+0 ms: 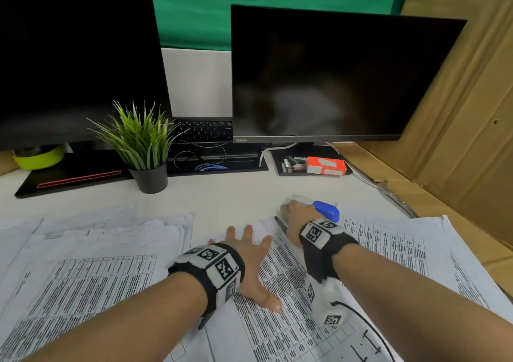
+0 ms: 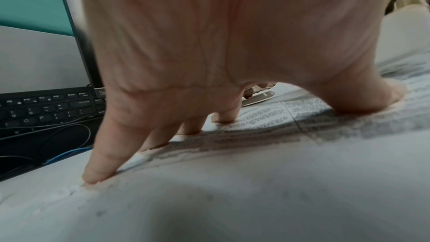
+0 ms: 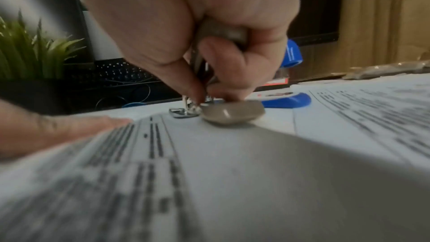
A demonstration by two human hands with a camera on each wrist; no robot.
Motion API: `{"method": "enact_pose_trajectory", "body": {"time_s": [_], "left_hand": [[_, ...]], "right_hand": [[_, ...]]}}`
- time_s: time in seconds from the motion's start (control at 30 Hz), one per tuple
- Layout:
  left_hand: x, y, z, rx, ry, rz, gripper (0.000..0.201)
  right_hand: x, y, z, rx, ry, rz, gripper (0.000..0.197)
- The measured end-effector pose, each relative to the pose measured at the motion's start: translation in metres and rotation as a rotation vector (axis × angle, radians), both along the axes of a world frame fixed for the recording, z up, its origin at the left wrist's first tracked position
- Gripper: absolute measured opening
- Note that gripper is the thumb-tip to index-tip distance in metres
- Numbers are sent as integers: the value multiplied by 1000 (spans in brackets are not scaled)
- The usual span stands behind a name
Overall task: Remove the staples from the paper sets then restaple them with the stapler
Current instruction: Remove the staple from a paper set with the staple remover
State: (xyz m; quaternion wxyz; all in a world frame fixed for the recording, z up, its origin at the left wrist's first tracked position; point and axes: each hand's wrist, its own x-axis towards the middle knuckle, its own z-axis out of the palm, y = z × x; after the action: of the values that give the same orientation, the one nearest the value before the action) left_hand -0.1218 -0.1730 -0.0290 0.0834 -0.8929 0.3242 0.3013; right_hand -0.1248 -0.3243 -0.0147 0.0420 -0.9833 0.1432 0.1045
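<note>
A printed paper set (image 1: 277,292) lies on the desk, its far corner under a grey staple remover (image 3: 230,114) squeezed by the right hand (image 1: 298,217), while the flat, spread left hand (image 1: 249,253) should press firmly so the sheets don't tear.

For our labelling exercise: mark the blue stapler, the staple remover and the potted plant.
blue stapler (image 1: 327,210), head view, on its blue top.
staple remover (image 3: 229,115), right wrist view, on its grey lower handle.
potted plant (image 1: 150,180), head view, on its dark pot.
</note>
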Motion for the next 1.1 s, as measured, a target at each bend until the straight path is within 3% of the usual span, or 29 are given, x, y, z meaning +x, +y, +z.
{"method": "enact_pose_trajectory", "body": {"time_s": [0.37,0.5,0.6,0.7,0.8,0.9,0.93,1.1], "left_hand": [[1,0,-1,1,29,12,133],[4,0,2,-14,28,5,133],[4,1,4,-45,12,-4,130],[2,4,10,-168,-44,33,112],[9,21,14,-437,-210,160,63],[16,47,15,-460,-309,303,25],[16,55,13,-440,-316,327,19],[11,73,9,-304,-251,349,32]], "right_hand": [[38,-11,-16,133,-47,-47,38],[46,-22,-4,211,-123,-41,33],[36,-39,7,412,-235,-151,53],[14,-48,17,616,-329,-166,57],[-17,-50,22,845,-331,-220,50],[-41,-47,19,899,-268,-177,47],[-45,-45,17,884,-250,-167,47],[-54,-28,11,804,-192,-119,36]]}}
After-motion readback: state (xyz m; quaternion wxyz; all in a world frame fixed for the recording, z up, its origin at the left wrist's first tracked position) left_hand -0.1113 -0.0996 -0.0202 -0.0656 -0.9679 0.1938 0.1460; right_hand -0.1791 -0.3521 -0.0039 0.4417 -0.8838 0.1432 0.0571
